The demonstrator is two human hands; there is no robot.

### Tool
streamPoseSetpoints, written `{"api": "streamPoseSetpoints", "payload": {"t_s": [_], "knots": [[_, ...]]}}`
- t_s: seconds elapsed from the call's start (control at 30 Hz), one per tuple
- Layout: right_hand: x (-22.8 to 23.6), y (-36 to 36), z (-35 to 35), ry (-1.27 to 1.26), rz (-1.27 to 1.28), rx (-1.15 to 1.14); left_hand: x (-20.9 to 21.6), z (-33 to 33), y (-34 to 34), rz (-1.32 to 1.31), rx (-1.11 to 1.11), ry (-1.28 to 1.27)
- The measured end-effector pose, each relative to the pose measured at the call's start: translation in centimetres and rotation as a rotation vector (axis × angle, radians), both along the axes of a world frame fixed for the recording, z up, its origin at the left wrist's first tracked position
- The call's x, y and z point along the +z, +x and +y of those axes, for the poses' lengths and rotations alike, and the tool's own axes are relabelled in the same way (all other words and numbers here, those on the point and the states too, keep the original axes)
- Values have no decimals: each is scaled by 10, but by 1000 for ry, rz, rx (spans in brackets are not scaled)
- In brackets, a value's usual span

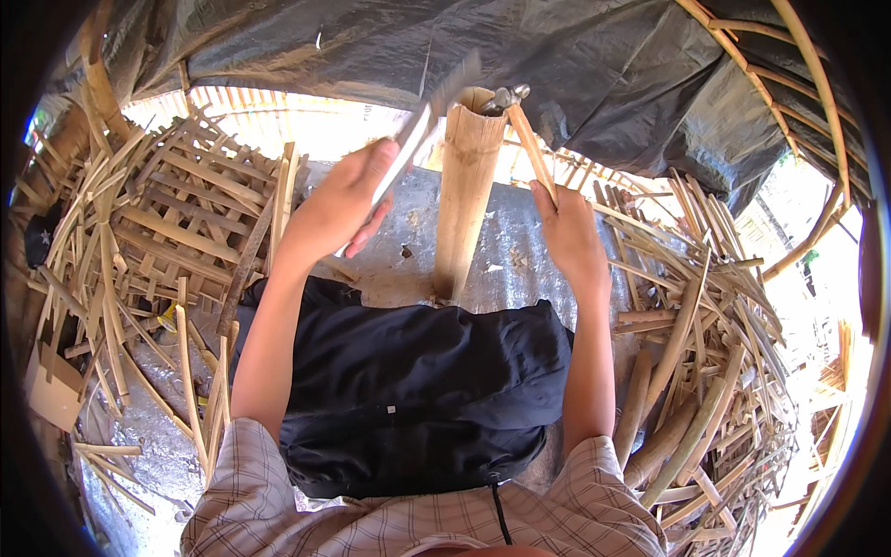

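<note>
An upright bamboo tube (466,200) stands on the grey ground just beyond my knees. My left hand (342,206) grips a long knife (415,139) whose blade lies across the tube's top rim. My right hand (568,232) holds the wooden handle of a hammer (527,139); its metal head sits at the tube's top, against the blade's back. A black cloth (408,390) covers my lap between both forearms.
Heaps of split bamboo strips (705,343) lie to the right, and a woven bamboo lattice (200,209) with loose strips lies to the left. A dark tarpaulin (594,65) hangs overhead behind the tube. Bright daylight shows past the far edge.
</note>
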State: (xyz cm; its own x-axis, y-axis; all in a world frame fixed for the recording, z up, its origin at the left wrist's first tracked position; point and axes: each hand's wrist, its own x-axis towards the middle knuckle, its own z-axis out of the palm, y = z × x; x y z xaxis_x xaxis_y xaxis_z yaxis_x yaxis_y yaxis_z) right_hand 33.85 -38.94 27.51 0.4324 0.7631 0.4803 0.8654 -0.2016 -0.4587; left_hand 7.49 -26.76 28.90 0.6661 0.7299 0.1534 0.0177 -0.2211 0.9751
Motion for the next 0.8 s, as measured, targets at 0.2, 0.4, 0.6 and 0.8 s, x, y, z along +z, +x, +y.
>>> {"api": "streamPoseSetpoints", "payload": {"t_s": [0.2,0.4,0.6,0.8], "knots": [[8,-8,-4,-94,59,-7,-6,12,-5,11,-104,-127],[14,-15,-9,-127,154,-33,-5,8,-6,-76,-136,-248],[13,-18,-12,-82,157,0,-23,21,-10,-415,-449,-747],[14,-15,-19,-80,132,-5,-12,12,-11,-328,-305,-575]]}}
